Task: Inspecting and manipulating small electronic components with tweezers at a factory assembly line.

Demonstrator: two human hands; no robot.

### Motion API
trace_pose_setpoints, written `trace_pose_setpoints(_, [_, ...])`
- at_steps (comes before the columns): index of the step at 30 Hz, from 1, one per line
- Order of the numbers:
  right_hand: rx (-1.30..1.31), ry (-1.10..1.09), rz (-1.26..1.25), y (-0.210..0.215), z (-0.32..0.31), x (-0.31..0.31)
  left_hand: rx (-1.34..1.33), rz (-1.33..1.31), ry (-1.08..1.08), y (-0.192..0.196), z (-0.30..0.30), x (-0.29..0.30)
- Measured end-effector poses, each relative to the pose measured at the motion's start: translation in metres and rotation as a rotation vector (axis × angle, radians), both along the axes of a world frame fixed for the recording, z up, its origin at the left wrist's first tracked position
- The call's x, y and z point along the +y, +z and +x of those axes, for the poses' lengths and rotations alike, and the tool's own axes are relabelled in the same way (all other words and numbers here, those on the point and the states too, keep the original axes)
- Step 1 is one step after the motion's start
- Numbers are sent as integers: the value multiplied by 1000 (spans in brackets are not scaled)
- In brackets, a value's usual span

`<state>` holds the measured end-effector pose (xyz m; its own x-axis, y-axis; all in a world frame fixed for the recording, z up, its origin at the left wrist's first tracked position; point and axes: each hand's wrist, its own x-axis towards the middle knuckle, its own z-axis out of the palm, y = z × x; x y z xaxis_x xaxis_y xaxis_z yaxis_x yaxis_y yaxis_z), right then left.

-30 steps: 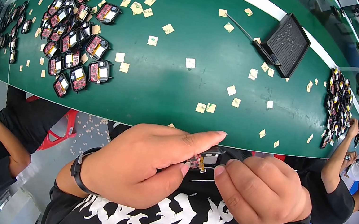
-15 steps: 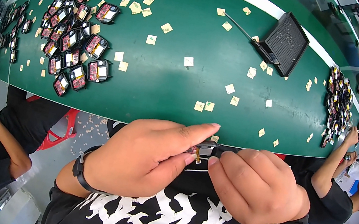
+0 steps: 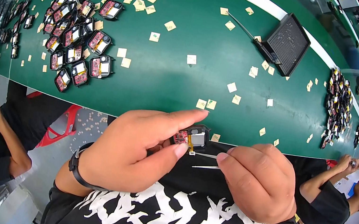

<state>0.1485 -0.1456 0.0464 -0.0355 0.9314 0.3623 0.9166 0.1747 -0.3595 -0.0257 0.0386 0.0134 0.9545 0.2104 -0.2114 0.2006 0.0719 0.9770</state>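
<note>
One black-cased device (image 3: 199, 138) sits pinched in your left hand (image 3: 135, 147) in the head view, its red circuit board (image 3: 181, 137) turned up, seemingly to keep the yellow ribbon (image 3: 190, 142) exposed beside your thumb. Right of that grip, your right hand (image 3: 259, 181) pinches tweezers (image 3: 206, 167), tips spread near the ribbon's end, likely leaving your fingers clear of the small parts.

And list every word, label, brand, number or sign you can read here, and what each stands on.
Black shirt: large white stylised lettering across it; I won't copy it out.
Small paper squares on the green table: marks on some, too small to read.
Open device in the left hand: any print on it is too small to read.
</note>
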Motion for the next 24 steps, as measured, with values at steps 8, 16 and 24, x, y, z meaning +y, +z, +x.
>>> trace_pose_setpoints(8, [-78, 32, 26, 1, -6, 0, -98, 187, -73, 6, 1, 1])
trace_pose_setpoints(16, [-125, 88, 14, 0, -8, 1, -184, 389, -50, 11, 1, -5])
trace_pose_setpoints(24, [-196, 168, 17, 0, -5, -1, -194, 425, -90, 7, 2, -8])
